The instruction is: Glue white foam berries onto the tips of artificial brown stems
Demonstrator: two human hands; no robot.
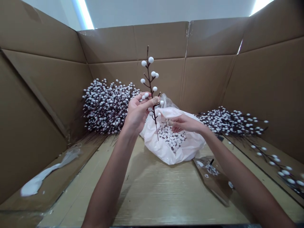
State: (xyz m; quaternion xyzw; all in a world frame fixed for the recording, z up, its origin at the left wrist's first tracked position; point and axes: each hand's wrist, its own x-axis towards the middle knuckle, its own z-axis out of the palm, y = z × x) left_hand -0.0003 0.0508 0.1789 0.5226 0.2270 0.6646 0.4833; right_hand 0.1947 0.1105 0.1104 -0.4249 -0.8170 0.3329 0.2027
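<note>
Upright in my left hand (138, 110) is an artificial berry branch (149, 77), a brown stem with white balls on its short twigs. Finger and thumb pinch it around its lower middle, and a wrapping shows on one digit. The bare lower end of the stem points down in front of an open white plastic bag (169, 158). Loose white balls (174, 139) fill the bag's mouth. Just above them, my right hand (186, 123) is closed with its fingertips together, pointing left toward the stem. What those fingertips hold, if anything, is too small to make out.
Piles of berry branches lie at the back left (106, 106) and back right (225, 120). Cardboard walls (161, 41) surround the work surface. A cardboard piece with white smears (213, 180) lies by my right forearm. A white plastic strip (40, 179) rests at left.
</note>
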